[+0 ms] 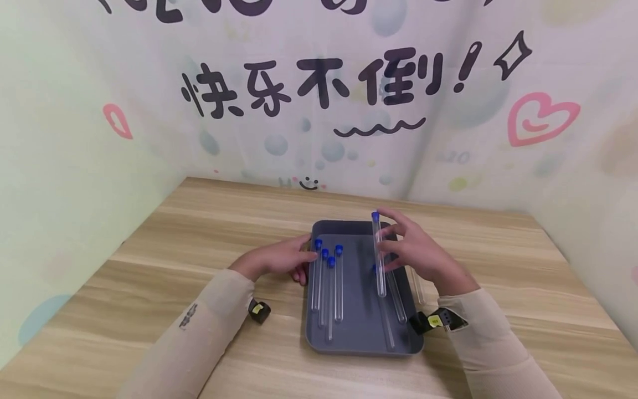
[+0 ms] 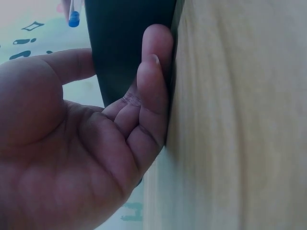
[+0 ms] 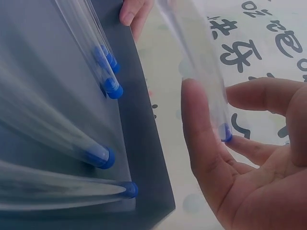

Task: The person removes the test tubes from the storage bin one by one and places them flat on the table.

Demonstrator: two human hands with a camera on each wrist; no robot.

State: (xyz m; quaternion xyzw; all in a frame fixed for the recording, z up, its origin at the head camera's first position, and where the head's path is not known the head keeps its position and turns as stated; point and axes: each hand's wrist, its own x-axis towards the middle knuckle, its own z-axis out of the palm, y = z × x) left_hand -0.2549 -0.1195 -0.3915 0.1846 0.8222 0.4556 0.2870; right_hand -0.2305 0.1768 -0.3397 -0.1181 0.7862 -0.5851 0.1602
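My right hand (image 1: 421, 252) holds a clear test tube (image 1: 380, 260) with a blue cap nearly upright over the right half of a grey tray (image 1: 361, 351). In the right wrist view, thumb and fingers pinch the raised tube (image 3: 206, 62) near its capped end. At the tray's left side, my left hand (image 1: 284, 256) grips the wall, its thumb at the rim and the other fingers against the outside, as the left wrist view shows. Several capped tubes (image 1: 339, 288) lie along the tray's left side. More tubes (image 1: 397, 299) lie at its right, partly hidden by the right hand.
The tray stands on a wood-grain table (image 1: 189, 238). Just outside the tray's right wall, a clear tube (image 1: 417, 287) lies on the table, partly behind the right hand. A printed cloth (image 1: 279, 144) hangs behind the table.
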